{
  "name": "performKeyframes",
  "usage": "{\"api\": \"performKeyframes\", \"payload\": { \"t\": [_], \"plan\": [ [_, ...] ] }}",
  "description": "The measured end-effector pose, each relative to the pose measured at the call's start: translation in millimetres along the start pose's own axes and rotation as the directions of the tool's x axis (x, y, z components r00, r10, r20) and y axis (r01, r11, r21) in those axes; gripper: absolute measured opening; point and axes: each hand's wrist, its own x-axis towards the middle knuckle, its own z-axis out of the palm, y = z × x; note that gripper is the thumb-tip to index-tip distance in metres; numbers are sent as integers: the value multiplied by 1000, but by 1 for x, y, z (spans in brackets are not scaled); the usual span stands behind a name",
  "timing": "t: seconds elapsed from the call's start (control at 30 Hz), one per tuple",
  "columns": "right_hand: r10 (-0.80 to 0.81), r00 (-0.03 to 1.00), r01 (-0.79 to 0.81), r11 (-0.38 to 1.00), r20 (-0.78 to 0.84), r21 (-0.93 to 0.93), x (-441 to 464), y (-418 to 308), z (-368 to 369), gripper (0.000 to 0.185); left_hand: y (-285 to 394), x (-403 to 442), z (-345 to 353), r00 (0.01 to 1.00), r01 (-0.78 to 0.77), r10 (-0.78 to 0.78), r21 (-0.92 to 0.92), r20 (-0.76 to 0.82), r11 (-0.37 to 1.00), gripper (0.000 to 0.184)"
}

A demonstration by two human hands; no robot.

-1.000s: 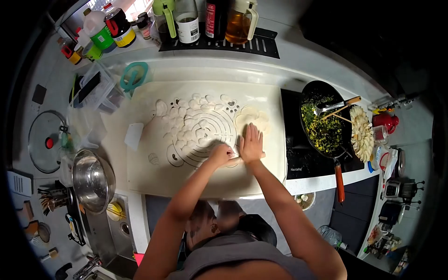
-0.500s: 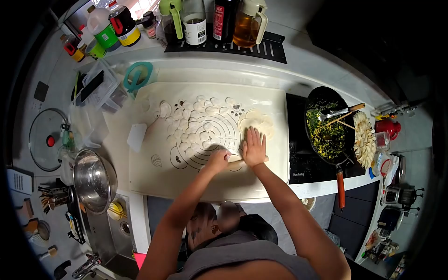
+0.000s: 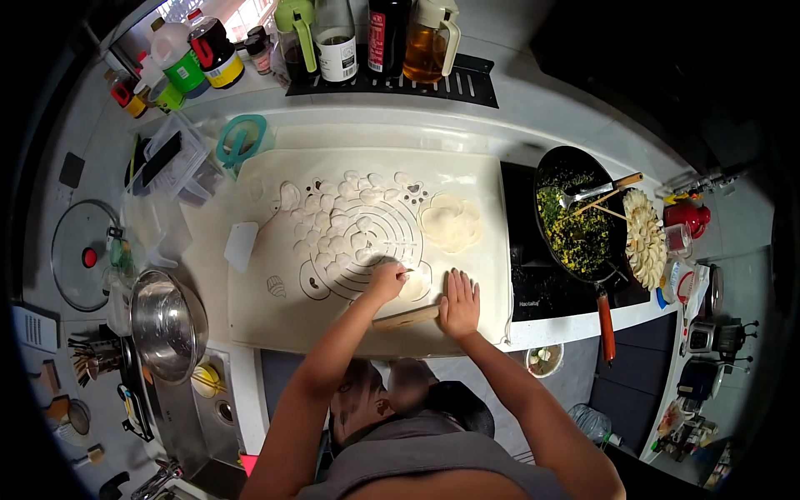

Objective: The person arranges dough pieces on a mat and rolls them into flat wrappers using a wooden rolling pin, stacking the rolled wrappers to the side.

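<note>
My left hand [image 3: 387, 282] pinches the edge of a thin round dough wrapper [image 3: 414, 288] that lies on the white printed mat [image 3: 358, 329]. Flat and with fingers stretched out, my right hand [image 3: 460, 305] rests over the right end of a wooden rolling pin [image 3: 404, 319]. The pin lies slightly tilted, just nearer to me than the wrapper. Beyond my right hand is a stack of rolled wrappers [image 3: 451, 223]. Many small floured dough pieces [image 3: 337, 223] cover the mat's printed circles, and a white scraper [image 3: 241, 245] lies at its left.
On the black cooktop [image 3: 533, 287] at right stands a wok [image 3: 575, 221] of chopped green and yellow filling, its handle jutting towards me. Beside it sit shaped dumplings [image 3: 645, 242]. A steel bowl [image 3: 168, 325] stands at left; bottles [image 3: 387, 37] line the back ledge.
My right hand has slid back towards me to the rolling pin's end, and the pin has rolled nearer. My left hand has moved off the pin onto the wrapper's edge.
</note>
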Motion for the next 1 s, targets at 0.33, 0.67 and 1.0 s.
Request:
{"api": "performKeyframes", "payload": {
  "t": [0.33,0.67,1.0],
  "plan": [
    [20,990,-22,1000,-137,-16,128,-8,27,57,-2,4,-3,988,-117,123,71,-96,991,13],
    [-20,1000,20,999,18,-31,18,0,9,61,0,1,-1,997,-65,68,104,-29,992,18],
    [-163,983,156,984,87,81,-5,13,-5,59,41,41,-14,990,-65,14,-361,-143,930,23]
  ]
}}
